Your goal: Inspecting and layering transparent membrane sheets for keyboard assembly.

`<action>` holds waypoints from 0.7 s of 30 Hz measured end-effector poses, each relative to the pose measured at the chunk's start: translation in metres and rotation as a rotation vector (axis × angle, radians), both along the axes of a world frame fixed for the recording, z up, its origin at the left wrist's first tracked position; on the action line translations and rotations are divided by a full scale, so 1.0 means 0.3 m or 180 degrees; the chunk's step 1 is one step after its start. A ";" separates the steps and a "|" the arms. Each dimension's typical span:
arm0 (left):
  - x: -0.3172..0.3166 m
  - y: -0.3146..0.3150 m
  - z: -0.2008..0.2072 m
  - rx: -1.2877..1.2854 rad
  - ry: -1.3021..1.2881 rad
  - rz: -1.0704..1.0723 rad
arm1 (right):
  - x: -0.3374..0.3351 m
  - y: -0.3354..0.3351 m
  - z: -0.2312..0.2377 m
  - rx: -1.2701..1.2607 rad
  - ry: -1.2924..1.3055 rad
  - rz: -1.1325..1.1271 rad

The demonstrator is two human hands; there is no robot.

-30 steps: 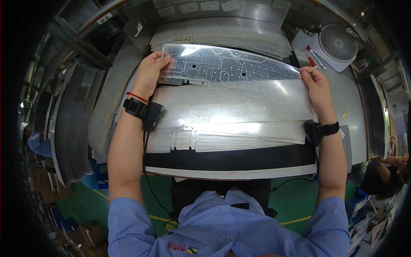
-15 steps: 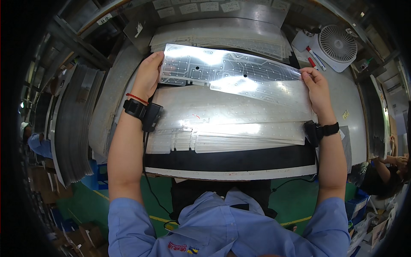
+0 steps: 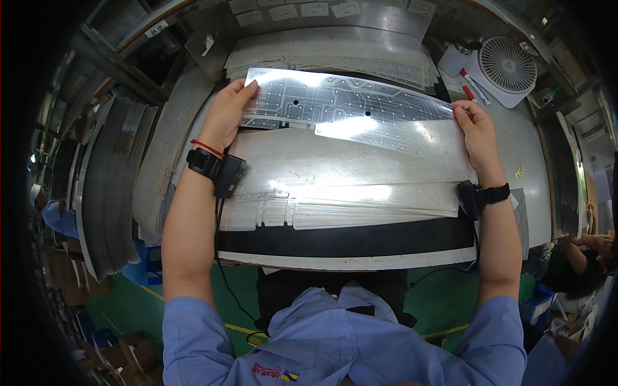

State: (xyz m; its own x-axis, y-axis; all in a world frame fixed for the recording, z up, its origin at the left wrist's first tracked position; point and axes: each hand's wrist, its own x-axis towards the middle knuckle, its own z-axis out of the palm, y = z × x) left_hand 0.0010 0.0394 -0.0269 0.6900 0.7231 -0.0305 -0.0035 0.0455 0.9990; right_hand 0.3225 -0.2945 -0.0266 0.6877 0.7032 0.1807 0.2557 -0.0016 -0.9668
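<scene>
Between my two hands, tilted up above the bench, is a clear plastic circuit sheet point(image 3: 335, 106) with silvery traces, small dots and two black spots. My left hand point(image 3: 230, 109) pinches its left edge, thumb on the face of the sheet. At the opposite end my right hand point(image 3: 475, 128) grips the right edge between thumb and fingers. Bright glare covers part of the sheet. Below it lies a fanned stack of similar clear sheets point(image 3: 360, 170) on a black mat point(image 3: 347, 244). Dark straps with small black boxes sit on both wrists.
Behind the held sheet is another stack of sheets point(image 3: 328, 48). A white fan point(image 3: 508, 64), a red marker point(image 3: 469, 94) and a bottle point(image 3: 454, 59) stand at the back right. Tall sheet piles point(image 3: 112, 180) flank the left. Co-workers point(image 3: 59, 215) appear at both sides.
My left thumb has moved onto the face of the sheet, whose left end has tilted slightly. My right hand stays in nearly the same place.
</scene>
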 end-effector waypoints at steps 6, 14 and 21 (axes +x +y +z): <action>-0.002 -0.013 0.006 0.0281 0.0235 0.0028 | 0.000 0.001 -0.002 0.0009 -0.0033 0.0015; 0.001 -0.019 0.008 0.0308 0.0259 0.0128 | 0.000 -0.001 -0.004 0.0021 -0.0095 0.0048; 0.003 -0.015 0.014 0.0202 0.0298 0.0193 | -0.004 0.002 0.000 0.0022 -0.0112 0.0034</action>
